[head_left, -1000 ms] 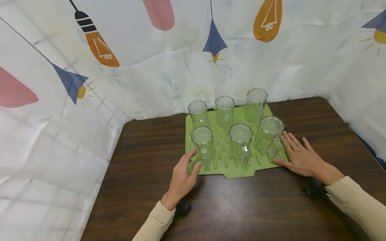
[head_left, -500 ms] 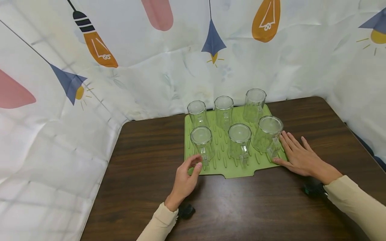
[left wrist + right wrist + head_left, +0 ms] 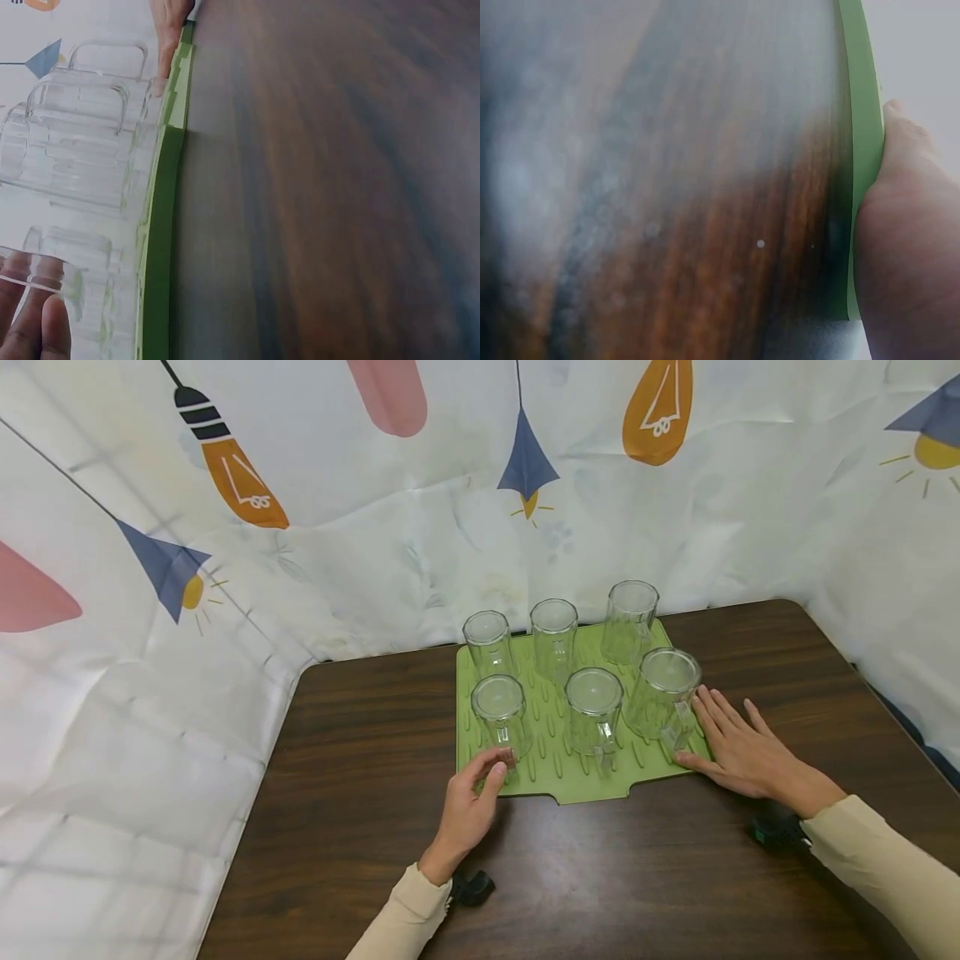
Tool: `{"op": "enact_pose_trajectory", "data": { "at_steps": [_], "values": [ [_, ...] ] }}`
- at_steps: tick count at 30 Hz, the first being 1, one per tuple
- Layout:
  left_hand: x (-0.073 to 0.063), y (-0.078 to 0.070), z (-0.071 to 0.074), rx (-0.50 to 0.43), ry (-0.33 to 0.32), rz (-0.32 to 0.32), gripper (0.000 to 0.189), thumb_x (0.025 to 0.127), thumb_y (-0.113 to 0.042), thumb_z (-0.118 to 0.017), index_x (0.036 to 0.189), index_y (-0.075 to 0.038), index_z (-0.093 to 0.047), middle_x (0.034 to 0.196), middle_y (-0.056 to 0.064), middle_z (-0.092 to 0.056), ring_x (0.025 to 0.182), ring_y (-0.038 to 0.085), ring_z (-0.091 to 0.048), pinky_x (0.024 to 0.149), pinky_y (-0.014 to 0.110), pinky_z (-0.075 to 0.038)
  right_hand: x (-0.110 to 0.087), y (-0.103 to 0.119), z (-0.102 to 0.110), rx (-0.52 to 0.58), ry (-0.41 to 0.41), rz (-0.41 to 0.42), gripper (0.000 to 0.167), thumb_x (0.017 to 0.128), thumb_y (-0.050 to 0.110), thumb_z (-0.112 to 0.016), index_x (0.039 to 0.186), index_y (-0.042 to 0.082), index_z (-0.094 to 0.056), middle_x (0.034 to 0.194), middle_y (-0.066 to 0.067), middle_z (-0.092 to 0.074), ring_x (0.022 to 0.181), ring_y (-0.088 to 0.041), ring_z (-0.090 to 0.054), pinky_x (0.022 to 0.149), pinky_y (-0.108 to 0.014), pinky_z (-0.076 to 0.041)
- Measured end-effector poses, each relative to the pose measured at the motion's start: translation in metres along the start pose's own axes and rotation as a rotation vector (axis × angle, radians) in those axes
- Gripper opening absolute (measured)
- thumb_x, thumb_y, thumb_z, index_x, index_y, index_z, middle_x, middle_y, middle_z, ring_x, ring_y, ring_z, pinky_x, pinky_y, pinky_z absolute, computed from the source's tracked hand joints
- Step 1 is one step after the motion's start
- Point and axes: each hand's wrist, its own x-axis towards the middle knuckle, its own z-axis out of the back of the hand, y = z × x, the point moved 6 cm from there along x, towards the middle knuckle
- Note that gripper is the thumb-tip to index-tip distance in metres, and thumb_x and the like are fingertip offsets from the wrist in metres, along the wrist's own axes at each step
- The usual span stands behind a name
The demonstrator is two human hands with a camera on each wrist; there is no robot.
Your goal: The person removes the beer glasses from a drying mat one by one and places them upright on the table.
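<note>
My left hand [image 3: 467, 802] is at the front-left glass mug [image 3: 501, 714], its fingertips curled at the handle and the thumb close to them. In the left wrist view, the fingers [image 3: 31, 300] show through clear glass. My right hand [image 3: 738, 747] lies flat, fingers spread, at the right front corner of a green ridged mat [image 3: 555, 768]. Its fingertips are right beside the front-right mug [image 3: 663, 697]. In the right wrist view, part of that hand [image 3: 907, 225] rests along the mat's edge [image 3: 862, 112].
Another mug [image 3: 592, 714] stands in the middle of the front row. Behind it are a left mug [image 3: 489, 643], a middle one [image 3: 555, 639] and a right one [image 3: 630, 622]. The dark wooden table [image 3: 600, 877] meets a printed cloth [image 3: 375, 568] behind and at the sides.
My left hand has moved slightly right to the front-left mug's handle, and its fingers have curled in. The right hand keeps its place on the mat; the head view has shifted slightly.
</note>
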Motion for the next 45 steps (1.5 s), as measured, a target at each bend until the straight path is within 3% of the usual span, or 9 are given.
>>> {"op": "enact_pose_trajectory", "data": {
  "at_steps": [6, 15, 20, 23, 31, 45],
  "values": [
    [0.0005, -0.0014, -0.0040, -0.033, 0.003, 0.033, 0.026, 0.108, -0.009, -0.053, 0.127, -0.001, -0.068, 0.120, 0.016, -0.076, 0.113, 0.027, -0.073, 0.097, 0.031, -0.061, 0.0005, 0.0009, -0.0001, 0.007, -0.002, 0.000, 0.105, 0.100, 0.067, -0.051, 0.166, 0.005, 0.001, 0.175, -0.022, 0.002, 0.162, -0.045, -0.005, 0.125, -0.074, -0.001],
    [-0.0004, 0.0006, -0.0065, -0.169, -0.031, 0.087, 0.024, 0.108, -0.009, -0.053, 0.125, 0.000, -0.067, 0.116, 0.023, -0.075, 0.112, 0.020, -0.074, 0.100, 0.024, -0.059, 0.0003, 0.0028, 0.0011, 0.017, 0.004, 0.000, 0.105, 0.100, 0.066, -0.052, 0.166, 0.004, 0.000, 0.175, -0.022, 0.002, 0.162, -0.046, -0.006, 0.125, -0.074, -0.001],
    [0.0001, 0.0024, -0.0066, -0.226, -0.041, 0.088, 0.022, 0.107, -0.007, -0.055, 0.122, 0.003, -0.067, 0.112, 0.025, -0.073, 0.108, 0.011, -0.074, 0.098, 0.022, -0.059, 0.0013, 0.0031, 0.0016, 0.017, 0.013, -0.003, 0.105, 0.100, 0.067, -0.051, 0.166, 0.004, 0.000, 0.175, -0.022, 0.002, 0.162, -0.046, -0.005, 0.125, -0.074, -0.001],
    [0.0012, 0.0027, -0.0066, -0.231, -0.046, 0.081, 0.020, 0.106, -0.007, -0.056, 0.120, 0.002, -0.068, 0.110, 0.026, -0.073, 0.105, 0.007, -0.074, 0.096, 0.020, -0.059, 0.0020, 0.0025, 0.0016, 0.014, 0.019, -0.006, 0.105, 0.100, 0.067, -0.051, 0.166, 0.004, -0.001, 0.175, -0.022, 0.002, 0.162, -0.046, -0.005, 0.125, -0.074, -0.002],
    [0.0035, 0.0006, -0.0068, -0.215, -0.074, 0.057, 0.021, 0.104, -0.006, -0.059, 0.119, 0.003, -0.070, 0.110, 0.026, -0.075, 0.105, 0.017, -0.076, 0.095, 0.022, -0.060, 0.0026, 0.0010, 0.0010, 0.018, 0.025, -0.007, 0.105, 0.100, 0.067, -0.051, 0.166, 0.002, -0.002, 0.174, -0.023, 0.001, 0.162, -0.046, -0.006, 0.124, -0.075, -0.002],
    [0.0049, -0.0001, -0.0057, -0.248, -0.074, 0.045, 0.024, 0.103, -0.003, -0.060, 0.124, 0.005, -0.069, 0.116, 0.029, -0.074, 0.110, 0.001, -0.072, 0.097, 0.021, -0.060, 0.0019, 0.0014, 0.0007, 0.019, 0.022, -0.012, 0.105, 0.100, 0.067, -0.051, 0.166, 0.004, 0.000, 0.174, -0.023, 0.001, 0.162, -0.046, -0.006, 0.124, -0.075, -0.002]
  ]
}}
